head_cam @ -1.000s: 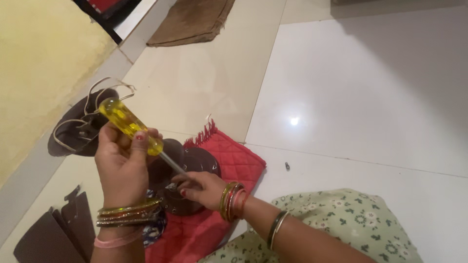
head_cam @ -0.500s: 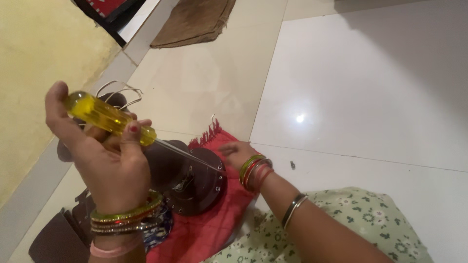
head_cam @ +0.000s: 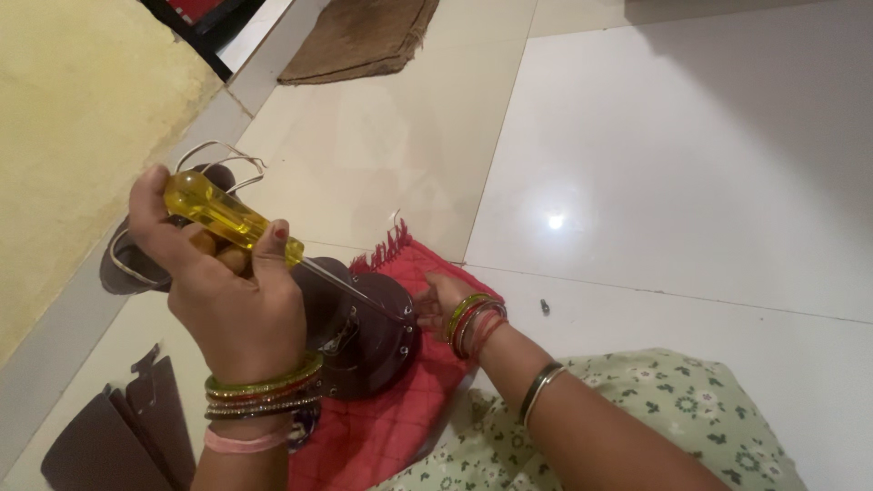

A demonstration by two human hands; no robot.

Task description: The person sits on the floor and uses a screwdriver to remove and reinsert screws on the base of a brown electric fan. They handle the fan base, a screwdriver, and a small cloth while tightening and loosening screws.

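Head view: left hand [head_cam: 232, 305] fingers wrapped tight around a clear yellow plastic screwdriver [head_cam: 232, 220], thin steel shaft touching the round dark-brown motor housing [head_cam: 364, 332] on red quilted cloth [head_cam: 400, 418]; right hand [head_cam: 441, 295] fingers curled against its rim.

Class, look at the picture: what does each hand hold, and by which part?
The left hand grips a screwdriver by its yellow handle. The right hand rests against the dark round housing; its grip cannot be told.
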